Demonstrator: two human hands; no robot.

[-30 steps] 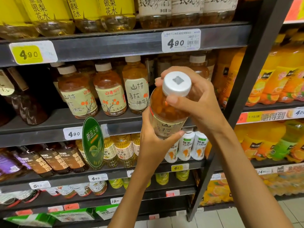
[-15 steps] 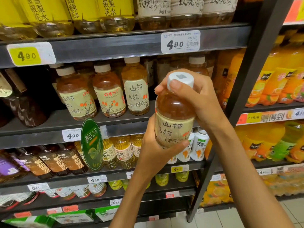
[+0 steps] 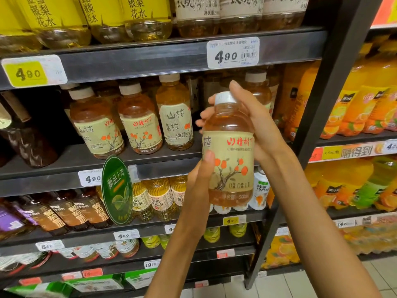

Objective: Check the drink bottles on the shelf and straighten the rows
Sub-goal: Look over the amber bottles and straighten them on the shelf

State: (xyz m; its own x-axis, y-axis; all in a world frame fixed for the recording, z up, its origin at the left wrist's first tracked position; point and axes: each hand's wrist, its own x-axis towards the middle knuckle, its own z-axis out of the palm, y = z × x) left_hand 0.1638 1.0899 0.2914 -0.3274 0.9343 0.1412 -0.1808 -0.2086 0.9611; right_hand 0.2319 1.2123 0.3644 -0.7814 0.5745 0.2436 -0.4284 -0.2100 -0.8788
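bottle [image 3: 231, 151]: upright, amber drink inside | left hand [image 3: 199, 181], right hand [image 3: 257, 125]: both hands gripping it

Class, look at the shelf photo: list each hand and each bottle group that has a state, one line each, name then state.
Held hawthorn drink bottle: upright, capped, off the shelf, label forward.
Left hand: grips the bottle's lower half.
Right hand: holds its shoulder and neck.
Shelf hawthorn bottles: capped, standing, labels turned unevenly.
Yellow-label bottles: standing on the top shelf.
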